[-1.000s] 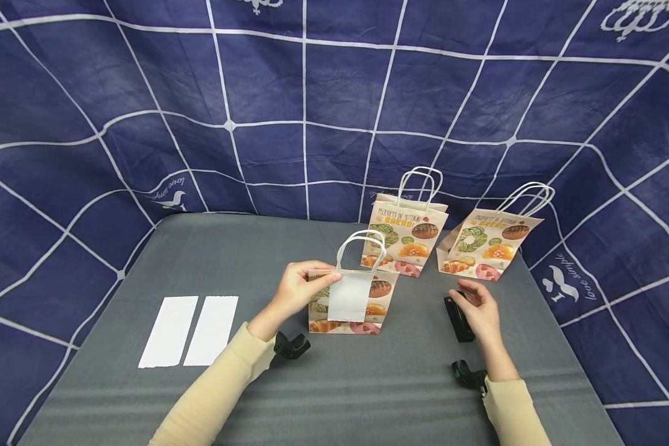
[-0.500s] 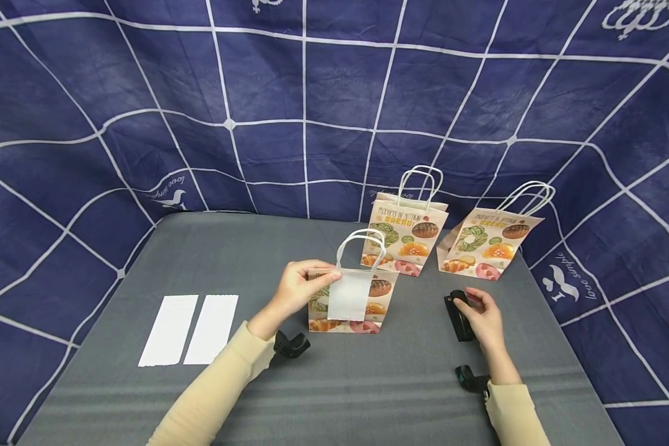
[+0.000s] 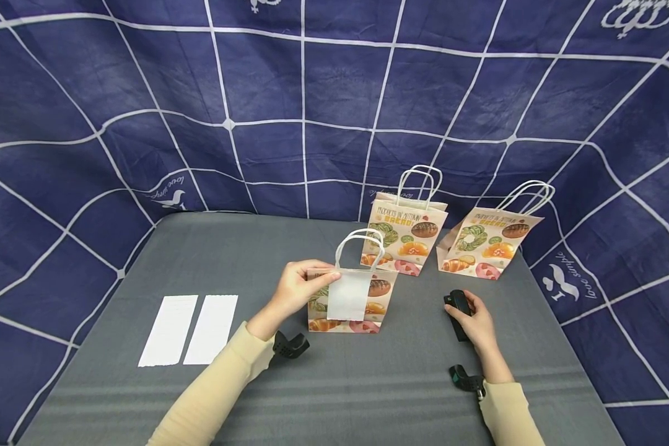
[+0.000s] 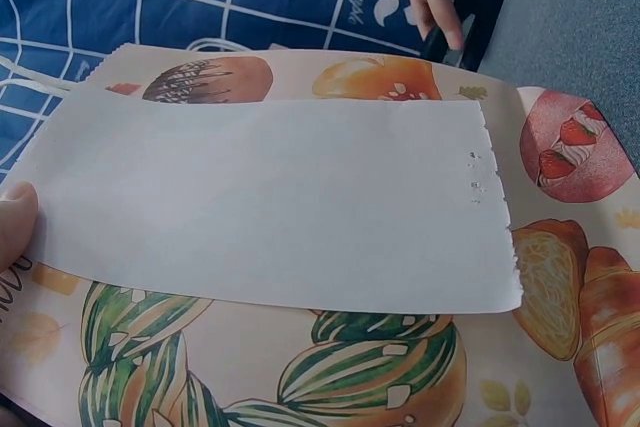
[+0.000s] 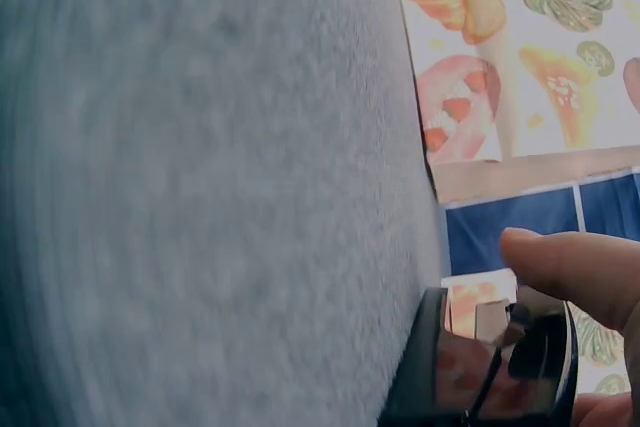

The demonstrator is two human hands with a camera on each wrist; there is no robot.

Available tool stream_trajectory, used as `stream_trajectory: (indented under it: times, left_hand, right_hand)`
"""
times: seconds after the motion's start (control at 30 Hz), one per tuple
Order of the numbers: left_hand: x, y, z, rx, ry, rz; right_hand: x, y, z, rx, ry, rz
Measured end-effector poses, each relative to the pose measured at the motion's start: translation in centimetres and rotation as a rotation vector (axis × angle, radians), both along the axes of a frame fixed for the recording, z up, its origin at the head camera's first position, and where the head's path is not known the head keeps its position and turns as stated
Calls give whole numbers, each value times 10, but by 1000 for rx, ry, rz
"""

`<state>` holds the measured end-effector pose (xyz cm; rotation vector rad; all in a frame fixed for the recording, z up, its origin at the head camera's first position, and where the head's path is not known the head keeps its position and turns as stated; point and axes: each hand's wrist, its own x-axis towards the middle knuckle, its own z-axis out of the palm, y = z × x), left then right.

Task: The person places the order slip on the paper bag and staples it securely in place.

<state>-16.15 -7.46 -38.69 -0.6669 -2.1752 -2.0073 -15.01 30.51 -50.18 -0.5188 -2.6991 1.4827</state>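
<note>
My left hand [image 3: 301, 286] pinches a white paper slip [image 3: 348, 296] against the upper front of a small paper bag [image 3: 380, 303] printed with breads. The bag stands upright with its white twisted handles raised. In the left wrist view the slip [image 4: 270, 197] covers much of the printed front [image 4: 240, 367], and the thumb [image 4: 15, 222] lies on its end. To the right, my right hand [image 3: 479, 322] grips a black stapler [image 3: 458, 302] on the table, thumb on one side and fingers on the other. The right wrist view shows the stapler's metal nose [image 5: 490, 367] below the thumb [image 5: 580, 272].
Two similar bags stand at the back, one upright [image 3: 404, 238] behind the held bag and one leaning [image 3: 487, 244] farther right. Two white paper slips [image 3: 168, 331] lie side by side on the grey table [image 3: 256, 248] at left. Blue checked cloth [image 3: 267, 80] hangs behind.
My right hand's thumb has crossed to the stapler's left side, and the fingers now lie along its right side. The left hand, slip and bag stay in place.
</note>
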Motion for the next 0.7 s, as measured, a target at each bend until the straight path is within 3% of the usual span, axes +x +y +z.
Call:
stream_trajectory:
  times: [0.33, 0.7]
  left_hand:
    - [-1, 0, -2, 23, -11, -5]
    - [-1, 0, -2, 26, -8, -7]
  right_hand:
    - [-2, -2, -6, -29, 45, 2]
    - [-6, -7, -2, -89, 101, -47]
